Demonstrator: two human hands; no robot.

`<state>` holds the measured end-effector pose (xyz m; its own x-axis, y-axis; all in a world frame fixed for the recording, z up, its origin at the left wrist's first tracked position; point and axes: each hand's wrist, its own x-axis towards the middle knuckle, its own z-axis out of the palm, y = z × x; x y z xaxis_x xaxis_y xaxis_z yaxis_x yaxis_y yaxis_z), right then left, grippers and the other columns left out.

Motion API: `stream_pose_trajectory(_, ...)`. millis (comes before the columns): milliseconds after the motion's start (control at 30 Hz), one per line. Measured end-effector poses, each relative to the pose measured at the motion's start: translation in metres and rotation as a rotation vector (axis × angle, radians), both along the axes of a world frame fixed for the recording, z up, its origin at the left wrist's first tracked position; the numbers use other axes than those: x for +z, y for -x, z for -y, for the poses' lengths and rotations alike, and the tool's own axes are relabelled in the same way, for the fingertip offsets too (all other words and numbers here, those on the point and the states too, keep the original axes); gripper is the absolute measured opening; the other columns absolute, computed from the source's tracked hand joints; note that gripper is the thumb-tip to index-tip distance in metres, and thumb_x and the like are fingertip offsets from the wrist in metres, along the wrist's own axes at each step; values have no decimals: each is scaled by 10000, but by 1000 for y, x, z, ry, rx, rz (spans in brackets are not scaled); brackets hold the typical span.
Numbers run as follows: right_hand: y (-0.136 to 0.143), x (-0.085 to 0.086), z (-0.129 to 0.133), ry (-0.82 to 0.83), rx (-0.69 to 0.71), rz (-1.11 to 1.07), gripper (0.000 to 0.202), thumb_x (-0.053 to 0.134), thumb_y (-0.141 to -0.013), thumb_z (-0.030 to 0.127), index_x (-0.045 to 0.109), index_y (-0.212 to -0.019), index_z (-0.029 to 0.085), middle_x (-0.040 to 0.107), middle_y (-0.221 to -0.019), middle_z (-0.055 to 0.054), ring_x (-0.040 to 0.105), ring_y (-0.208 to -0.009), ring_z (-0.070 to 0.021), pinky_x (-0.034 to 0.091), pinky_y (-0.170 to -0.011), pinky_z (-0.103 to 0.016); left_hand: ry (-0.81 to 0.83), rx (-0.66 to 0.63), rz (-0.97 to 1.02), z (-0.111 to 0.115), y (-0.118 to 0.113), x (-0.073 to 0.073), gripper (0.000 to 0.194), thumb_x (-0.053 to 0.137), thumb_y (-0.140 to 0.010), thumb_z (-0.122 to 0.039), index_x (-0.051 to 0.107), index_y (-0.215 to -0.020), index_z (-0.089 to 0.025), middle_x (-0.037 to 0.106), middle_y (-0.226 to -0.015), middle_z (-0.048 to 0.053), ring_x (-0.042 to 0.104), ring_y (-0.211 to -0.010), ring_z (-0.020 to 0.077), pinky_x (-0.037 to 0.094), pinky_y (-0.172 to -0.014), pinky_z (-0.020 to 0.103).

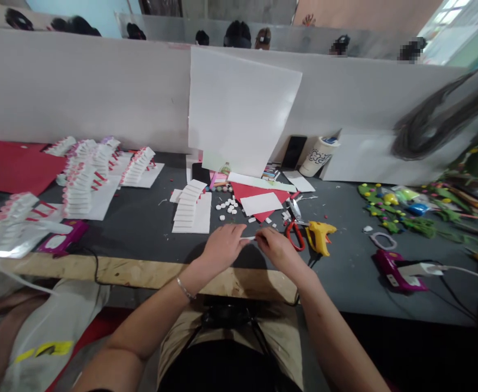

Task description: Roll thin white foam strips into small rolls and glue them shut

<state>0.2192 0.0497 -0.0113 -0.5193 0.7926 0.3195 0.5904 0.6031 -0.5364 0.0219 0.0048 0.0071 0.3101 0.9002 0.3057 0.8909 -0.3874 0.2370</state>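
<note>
Over the table's front edge my left hand pinches one end of a small white strip. The other end is between the fingers of my right hand. Just beyond them are scattered small white pieces and a white card on a red sheet. Red-handled scissors and a yellow glue gun lie to the right of my right hand. To the left stands a stepped stack of white strips on a white board.
Several similar white stepped pieces fill the left side near a red sheet. Purple power strips sit at both sides, with cables. A phone and a patterned cup stand at the back. Green decorations lie at right.
</note>
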Motion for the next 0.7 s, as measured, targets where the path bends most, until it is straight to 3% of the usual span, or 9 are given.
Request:
stream_pose_trajectory(167,-7,6,1,215,29,-38,178,443,-905,224,597,-819,202,654,-741,-23,595,-672,-158,454,-646,-273,115,-75,-16,5,-1,-17,262,446,-994,-237,568,-1217,-173,708,-1064,99,651,-951,218,495,-764,308)
stream_pose_trajectory(333,-10,8,5,350,83,-115,311,521,-915,332,605,-1182,196,717,-971,-61,662,-839,-171,494,-742,-283,452,-65,206,6,4,-7,223,423,-963,-191,642,-998,-173,716,-848,42,652,-800,177,468,-715,272)
stream_pose_trajectory(400,-8,9,6,376,105,-115,266,563,-894,328,640,-1114,199,721,-944,-48,664,-840,-170,484,-738,-272,577,-47,362,5,5,0,237,404,-962,-227,636,-993,-186,706,-791,14,633,-730,150,447,-667,246)
stream_pose_trajectory(500,-7,8,6,382,111,-95,159,547,-899,288,675,-866,199,706,-793,-10,629,-719,-147,447,-662,-248,687,-27,506,6,7,2,201,440,-942,-274,616,-985,-188,699,-759,-2,600,-664,133,416,-612,230)
stream_pose_trajectory(600,-7,2,2,367,114,-70,171,541,-908,272,686,-849,205,699,-769,-5,603,-691,-140,430,-640,-245,686,3,495,3,14,-2,156,522,-905,-291,625,-868,-180,682,-739,-4,596,-682,141,404,-619,234)
stream_pose_trajectory(700,-7,-9,-2,284,99,-15,138,591,-892,249,714,-845,210,694,-798,-32,599,-764,-167,434,-702,-275,573,-5,359,-5,21,-7,129,594,-872,-253,667,-798,-178,688,-805,17,614,-801,165,418,-707,256)
